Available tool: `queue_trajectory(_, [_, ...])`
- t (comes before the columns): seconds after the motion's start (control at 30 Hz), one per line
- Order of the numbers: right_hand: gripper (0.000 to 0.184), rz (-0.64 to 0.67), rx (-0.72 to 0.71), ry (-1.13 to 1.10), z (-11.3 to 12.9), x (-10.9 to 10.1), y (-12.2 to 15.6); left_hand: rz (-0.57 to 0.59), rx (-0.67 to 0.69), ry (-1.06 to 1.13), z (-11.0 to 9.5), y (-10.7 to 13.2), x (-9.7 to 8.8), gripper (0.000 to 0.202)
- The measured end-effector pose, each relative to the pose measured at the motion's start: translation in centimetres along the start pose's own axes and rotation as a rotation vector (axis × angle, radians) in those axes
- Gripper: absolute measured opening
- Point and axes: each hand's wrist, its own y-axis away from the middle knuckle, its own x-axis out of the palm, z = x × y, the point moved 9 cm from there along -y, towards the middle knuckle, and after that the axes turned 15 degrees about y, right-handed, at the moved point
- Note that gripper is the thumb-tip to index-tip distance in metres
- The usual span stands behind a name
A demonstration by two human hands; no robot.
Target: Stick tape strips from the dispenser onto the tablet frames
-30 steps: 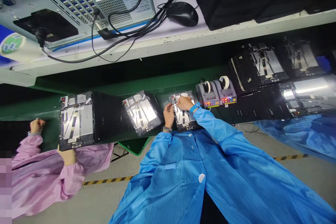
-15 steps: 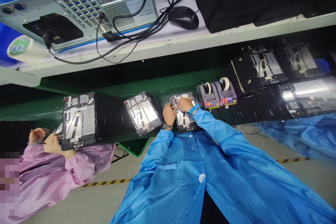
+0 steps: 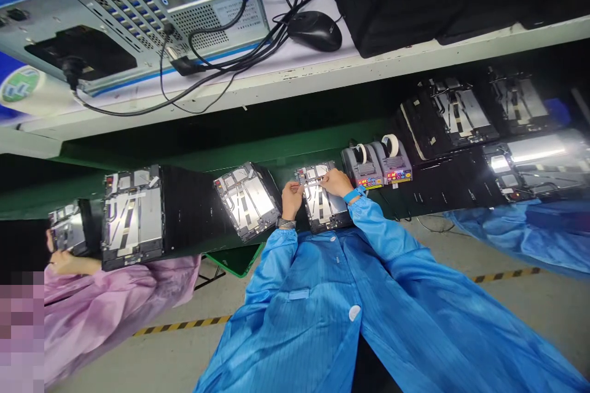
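An opened tablet [image 3: 320,204] lies on a green conveyor belt [image 3: 221,147], its metal inner panel showing dark and pale strips. Above its upper edge, my left hand [image 3: 291,200] and my right hand [image 3: 336,183] pinch a thin pale strip [image 3: 310,183] between their fingertips. The strip is too small to identify. A dark bracelet circles my left wrist, and a blue band circles my right. Two more opened tablets [image 3: 246,201] [image 3: 133,218] lie to the left on black mats.
Two grey tape dispensers [image 3: 363,166] [image 3: 391,163] stand right of my hands, with more tablets beyond them. A co-worker's hand [image 3: 69,264] in a pink sleeve holds a tablet [image 3: 67,227] at far left. Above, a shelf carries a computer case [image 3: 138,6], cables and a mouse [image 3: 316,31].
My hands have drawn apart along the strip, the right moving right and the left moving left. At far left, the co-worker now holds a tablet in view.
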Motion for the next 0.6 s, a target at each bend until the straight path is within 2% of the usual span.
queue_trajectory(0.1, [0.015,-0.037,0.062,-0.068,-1.2,0.4,0.2,-0.006,0.001,-0.097,-0.4,0.4,0.3,0.019])
queue_trajectory(0.17, [0.016,-0.058,0.077,-0.110,-1.6,0.7,0.3,-0.013,0.030,-0.198,-1.4,1.0,0.6,0.016])
queue_trajectory(0.23, [0.017,-0.075,0.079,-0.157,-1.9,1.1,0.3,-0.046,0.148,-0.309,-3.4,2.3,0.8,0.020])
queue_trajectory(0.3, [0.020,-0.083,0.068,-0.208,-2.2,1.5,0.4,-0.041,0.329,-0.400,-5.8,4.6,1.5,0.028])
queue_trajectory(0.37, [0.020,-0.087,0.062,-0.259,-2.6,2.0,0.4,0.114,0.473,-0.469,-7.1,7.4,3.7,0.038])
queue_trajectory(0.47, [0.019,-0.093,0.085,-0.300,-3.1,2.6,0.3,0.473,0.531,-0.606,-6.2,11.4,7.8,0.051])
queue_trajectory(0.53, [0.018,-0.097,0.098,-0.300,-3.3,2.8,0.3,0.575,0.520,-0.717,-4.9,12.6,9.2,0.057])
queue_trajectory(0.6, [0.018,-0.105,0.105,-0.286,-3.2,2.8,0.2,0.586,0.509,-0.798,-4.1,12.6,9.7,0.059])
